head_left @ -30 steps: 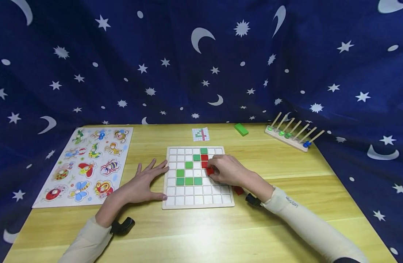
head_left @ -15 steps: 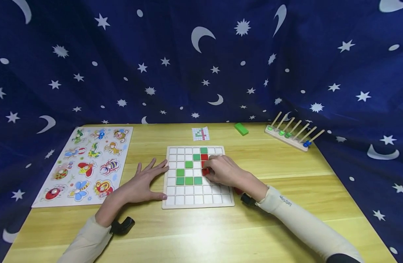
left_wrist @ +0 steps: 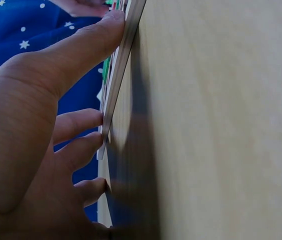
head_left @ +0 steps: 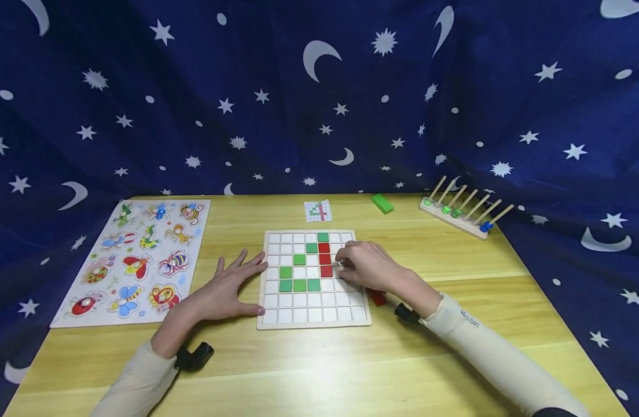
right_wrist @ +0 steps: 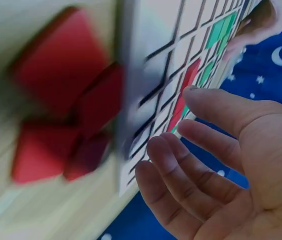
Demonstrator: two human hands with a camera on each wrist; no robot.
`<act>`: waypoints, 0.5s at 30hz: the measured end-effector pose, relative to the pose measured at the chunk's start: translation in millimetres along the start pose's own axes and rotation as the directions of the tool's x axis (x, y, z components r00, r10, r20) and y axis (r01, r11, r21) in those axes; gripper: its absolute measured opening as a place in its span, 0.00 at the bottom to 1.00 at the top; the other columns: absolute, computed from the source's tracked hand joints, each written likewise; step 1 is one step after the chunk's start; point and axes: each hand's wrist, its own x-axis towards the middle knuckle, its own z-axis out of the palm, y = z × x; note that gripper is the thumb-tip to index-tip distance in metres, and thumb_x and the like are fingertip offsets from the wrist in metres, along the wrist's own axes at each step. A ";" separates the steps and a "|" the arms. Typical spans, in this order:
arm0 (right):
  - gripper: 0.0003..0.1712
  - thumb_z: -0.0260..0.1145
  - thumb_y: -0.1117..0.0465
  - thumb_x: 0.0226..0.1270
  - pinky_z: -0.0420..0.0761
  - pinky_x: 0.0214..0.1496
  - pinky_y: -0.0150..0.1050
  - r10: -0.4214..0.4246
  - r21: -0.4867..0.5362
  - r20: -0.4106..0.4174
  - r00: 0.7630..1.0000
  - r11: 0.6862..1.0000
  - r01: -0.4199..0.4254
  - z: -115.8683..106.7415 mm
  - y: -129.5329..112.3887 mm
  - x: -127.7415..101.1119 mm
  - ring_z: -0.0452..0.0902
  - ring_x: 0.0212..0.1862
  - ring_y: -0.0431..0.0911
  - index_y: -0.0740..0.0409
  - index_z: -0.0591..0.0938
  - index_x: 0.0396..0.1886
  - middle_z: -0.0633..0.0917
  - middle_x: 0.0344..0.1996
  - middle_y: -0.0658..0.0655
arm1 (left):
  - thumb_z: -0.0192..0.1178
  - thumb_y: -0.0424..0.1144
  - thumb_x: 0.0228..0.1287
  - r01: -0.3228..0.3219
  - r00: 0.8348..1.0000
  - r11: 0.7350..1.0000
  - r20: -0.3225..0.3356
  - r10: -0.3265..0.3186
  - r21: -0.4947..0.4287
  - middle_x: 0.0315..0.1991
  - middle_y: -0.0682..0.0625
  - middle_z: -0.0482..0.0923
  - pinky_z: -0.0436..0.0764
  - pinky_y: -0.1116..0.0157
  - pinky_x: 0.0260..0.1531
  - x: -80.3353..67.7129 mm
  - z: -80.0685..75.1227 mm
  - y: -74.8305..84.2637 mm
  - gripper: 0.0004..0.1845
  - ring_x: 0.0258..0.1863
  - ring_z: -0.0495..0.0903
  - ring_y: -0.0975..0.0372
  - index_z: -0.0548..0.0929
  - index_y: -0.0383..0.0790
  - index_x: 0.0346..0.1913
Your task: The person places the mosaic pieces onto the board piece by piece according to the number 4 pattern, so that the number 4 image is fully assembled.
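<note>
Left hand (head_left: pixel 227 289) flat against grid board (head_left: pixel 313 307); right hand (head_left: pixel 364 266) relaxed, empty; sleeve print (head_left: pixel 470 319) seemingly unreadable.

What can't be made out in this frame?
- Loose red tiles: head view, count hidden by the right hand; right wrist view, blurred.
- Pattern card: head view, too small to read.
- Grid board: left wrist view, seen edge-on behind the left hand.
</note>
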 end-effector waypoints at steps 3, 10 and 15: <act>0.10 0.76 0.61 0.57 0.67 0.26 0.35 0.036 -0.007 -0.001 0.999 0.999 -0.036 -5.9 11.4 -11.9 0.67 0.25 0.40 0.57 0.87 0.39 0.79 0.27 0.51 | 0.73 0.63 0.50 -0.008 1.000 1.000 -0.004 0.008 0.005 0.79 0.49 0.51 0.32 0.29 0.65 0.3 -0.8 0.8 0.52 0.78 0.40 0.42 0.66 0.44 0.76; 0.12 0.76 0.63 0.55 0.71 0.29 0.37 0.100 -0.034 0.011 0.995 0.994 -0.099 -13.3 29.1 -37.8 0.68 0.28 0.41 0.58 0.87 0.39 0.80 0.28 0.51 | 0.73 0.63 0.51 -0.003 1.000 1.000 0.002 0.003 0.008 0.79 0.50 0.50 0.31 0.30 0.65 0.2 -2.1 2.1 0.52 0.78 0.40 0.43 0.66 0.44 0.76; 0.12 0.77 0.64 0.53 0.75 0.31 0.39 0.120 -0.037 0.014 0.993 0.992 -0.119 -13.4 36.6 -46.7 0.71 0.30 0.42 0.56 0.88 0.39 0.82 0.31 0.50 | 0.73 0.64 0.50 -0.003 1.000 1.000 -0.001 0.003 0.005 0.79 0.50 0.50 0.32 0.30 0.65 -0.3 -0.9 1.3 0.52 0.78 0.40 0.43 0.66 0.45 0.76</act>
